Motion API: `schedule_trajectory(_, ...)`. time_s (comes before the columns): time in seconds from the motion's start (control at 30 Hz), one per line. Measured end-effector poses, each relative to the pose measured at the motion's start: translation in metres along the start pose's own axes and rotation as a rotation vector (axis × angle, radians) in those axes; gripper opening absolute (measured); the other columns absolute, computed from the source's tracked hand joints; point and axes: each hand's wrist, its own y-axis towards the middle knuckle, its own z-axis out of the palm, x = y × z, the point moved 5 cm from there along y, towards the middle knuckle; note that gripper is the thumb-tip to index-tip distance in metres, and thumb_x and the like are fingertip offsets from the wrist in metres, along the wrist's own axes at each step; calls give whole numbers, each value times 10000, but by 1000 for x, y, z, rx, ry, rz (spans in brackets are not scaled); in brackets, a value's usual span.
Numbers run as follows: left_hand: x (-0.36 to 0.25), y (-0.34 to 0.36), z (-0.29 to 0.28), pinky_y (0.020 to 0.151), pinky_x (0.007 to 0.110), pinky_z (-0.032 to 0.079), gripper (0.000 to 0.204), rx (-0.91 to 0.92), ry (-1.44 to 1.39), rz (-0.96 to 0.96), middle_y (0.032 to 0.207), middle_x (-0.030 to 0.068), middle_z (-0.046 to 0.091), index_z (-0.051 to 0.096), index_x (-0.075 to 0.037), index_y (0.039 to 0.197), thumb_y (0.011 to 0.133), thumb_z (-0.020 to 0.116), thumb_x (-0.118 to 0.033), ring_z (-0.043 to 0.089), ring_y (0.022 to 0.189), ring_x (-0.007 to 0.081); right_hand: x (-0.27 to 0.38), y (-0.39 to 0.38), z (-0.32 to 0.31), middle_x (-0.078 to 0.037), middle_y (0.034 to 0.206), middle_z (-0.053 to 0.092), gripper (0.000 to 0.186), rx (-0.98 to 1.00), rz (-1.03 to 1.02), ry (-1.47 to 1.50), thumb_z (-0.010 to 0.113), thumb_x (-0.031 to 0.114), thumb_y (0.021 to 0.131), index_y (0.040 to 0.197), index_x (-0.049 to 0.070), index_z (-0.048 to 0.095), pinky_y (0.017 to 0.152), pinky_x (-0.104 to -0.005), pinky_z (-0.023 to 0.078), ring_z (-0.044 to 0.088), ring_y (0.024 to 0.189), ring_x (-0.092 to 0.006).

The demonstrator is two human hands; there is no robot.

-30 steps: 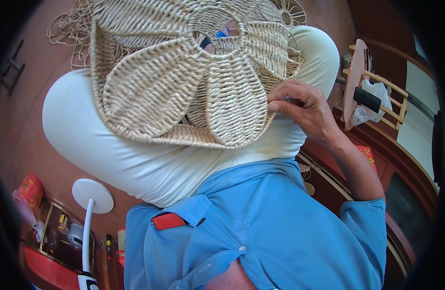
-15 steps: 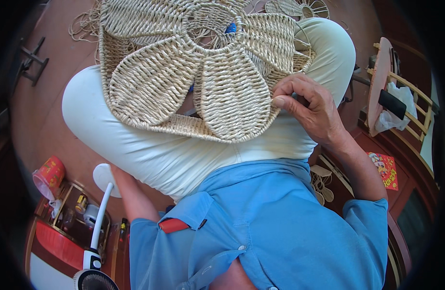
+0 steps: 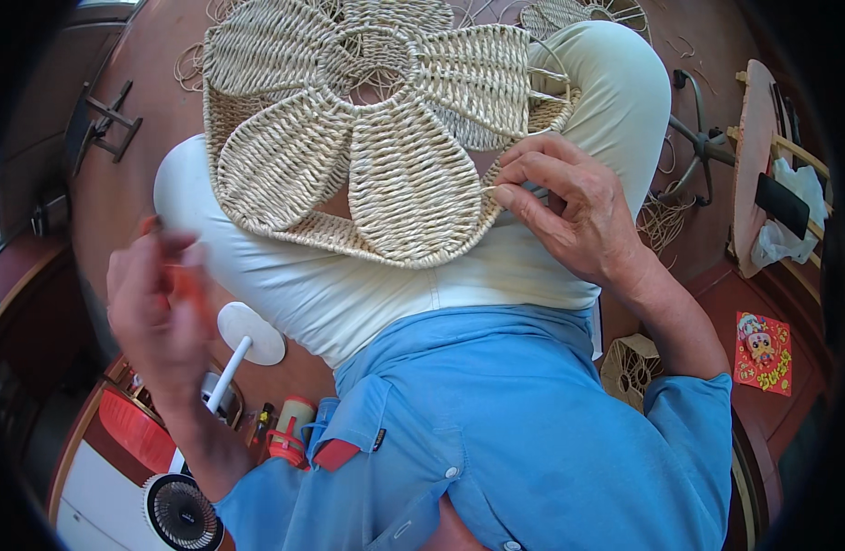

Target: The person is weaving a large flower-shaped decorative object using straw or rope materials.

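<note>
Item: woven basket [image 3: 404,174], qty 1. Loc.: we find it across the lap, on white trousers [image 3: 266,275], lower edge toward the blue shirt [image 3: 514,367]. Mat'l: pale straw-col. twisted cord, slight sheen, close rows. Form: flower face; we see broad rounded petals [image 3: 275,170] set round a ring [image 3: 326,78] w/ open ctr. Petal edges corded; gaps betw. some petals show woven wall behind. Btm rim curved, rounded at L corner. R side: we note a bare thin hoop [image 3: 557,61] beyond the R petal, no weave on it.

Grip, R hand [image 3: 569,207]: thumb & forefinger pinched on a thin pale strand [image 3: 489,188] at the basket's lower R edge. Grip, L hand [image 3: 161,308]: raised, well apart from basket, fingers closed round an orange-red item [image 3: 185,286]; blurred, so we can't tell type.

Adj.: fan [image 3: 184,511], lower L.
</note>
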Motion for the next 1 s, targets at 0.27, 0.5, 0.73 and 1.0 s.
schedule_trajectory(0.27,-106,22,45,821,406,459,250,297,316,452,900,66,665,681,-54,1145,895,697,-55,660,873,251,0,-19,-2,-18,1114,697,190,-271,-215,-316,854,192,906,1065,125,774,658,-316,573,696,763,-175)
schedule_trajectory(0.5,-121,22,60,813,386,457,162,357,371,516,839,48,630,664,-60,1094,936,673,-92,651,844,217,-10,-32,3,20,1066,709,257,-329,-268,-422,831,155,891,1144,165,787,634,-277,549,679,721,-140)
schedule_trajectory(0.73,-131,25,68,801,374,450,104,349,449,557,796,34,581,640,-83,1020,928,684,-96,634,824,192,-11,-30,0,21,846,686,289,-286,-303,-393,798,127,887,1173,173,792,618,-320,547,683,711,-171)
schedule_trajectory(1.0,-146,31,71,778,370,458,96,322,603,633,740,36,592,583,-99,891,966,640,-115,637,744,181,-15,-30,0,9,838,664,333,-294,-307,-350,781,86,842,1164,172,787,626,-333,554,691,728,-186)
